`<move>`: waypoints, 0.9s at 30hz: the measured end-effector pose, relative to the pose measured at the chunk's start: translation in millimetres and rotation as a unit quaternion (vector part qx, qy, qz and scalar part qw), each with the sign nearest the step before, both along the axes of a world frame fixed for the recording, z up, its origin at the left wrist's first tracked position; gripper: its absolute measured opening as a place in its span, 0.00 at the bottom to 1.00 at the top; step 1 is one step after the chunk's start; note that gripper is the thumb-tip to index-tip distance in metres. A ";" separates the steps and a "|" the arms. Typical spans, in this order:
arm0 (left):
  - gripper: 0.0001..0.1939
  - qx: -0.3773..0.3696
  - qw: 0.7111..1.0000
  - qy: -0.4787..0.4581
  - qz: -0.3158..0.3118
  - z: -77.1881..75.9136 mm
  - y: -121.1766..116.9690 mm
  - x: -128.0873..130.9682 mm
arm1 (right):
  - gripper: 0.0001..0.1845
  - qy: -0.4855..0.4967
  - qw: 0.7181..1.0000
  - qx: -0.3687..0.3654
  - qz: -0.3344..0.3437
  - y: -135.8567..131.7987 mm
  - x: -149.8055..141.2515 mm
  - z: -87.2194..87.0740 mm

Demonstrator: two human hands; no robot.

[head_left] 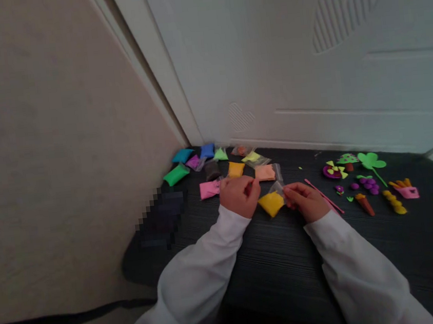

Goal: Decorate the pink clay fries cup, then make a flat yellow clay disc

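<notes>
My right hand [306,201] has its thumb and fingers pinched at the clear edge of a small bag of yellow clay [271,204]. The bag hangs tilted just over the dark table. To its left, my left hand [239,195] is closed, with thumb and fingertips together; whatever it may hold is too small or hidden to make out. A bag of pink clay [209,189] lies beside the left hand. Just beyond both hands are a peach clay bag [265,173] and an orange one [236,169].
More clay bags, including a green one [176,174] and a blue one [207,150], lie toward the back left. A pink stick tool [324,197] rests right of my right hand. Further right are small clay models, among them a green clover [371,161] and purple grapes [369,184]. A white door [268,64] stands behind.
</notes>
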State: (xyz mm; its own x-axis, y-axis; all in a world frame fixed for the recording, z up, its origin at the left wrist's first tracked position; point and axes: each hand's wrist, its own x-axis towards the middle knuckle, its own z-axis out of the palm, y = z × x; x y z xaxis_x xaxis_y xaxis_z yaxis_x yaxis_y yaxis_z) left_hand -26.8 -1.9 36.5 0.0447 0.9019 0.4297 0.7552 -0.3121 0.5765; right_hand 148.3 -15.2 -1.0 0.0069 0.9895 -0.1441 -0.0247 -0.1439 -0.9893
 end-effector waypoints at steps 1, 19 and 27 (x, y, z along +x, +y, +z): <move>0.12 0.006 0.999 0.013 0.046 3.1 -2.4 -6.8 | 0.15 0.000 1.000 -0.001 -0.002 0.3 1.0 -0.9; 0.13 -0.066 0.993 -0.083 0.043 9.5 -3.8 -39.9 | 0.14 0.069 0.997 -0.028 -0.020 1.3 2.8 -3.7; 0.32 -0.340 0.825 -0.427 -0.147 -15.8 19.8 38.6 | 0.14 0.096 0.994 -0.016 -0.043 -0.7 7.6 7.3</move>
State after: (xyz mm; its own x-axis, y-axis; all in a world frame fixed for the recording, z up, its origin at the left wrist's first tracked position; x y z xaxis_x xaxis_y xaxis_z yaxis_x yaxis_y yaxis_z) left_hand 11.7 17.9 20.7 0.2477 0.9513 -0.1835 -0.0674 0.2058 0.9763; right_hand 155.9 -15.9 6.2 0.0599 0.9815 -0.1817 -0.2262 -0.1640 -0.9602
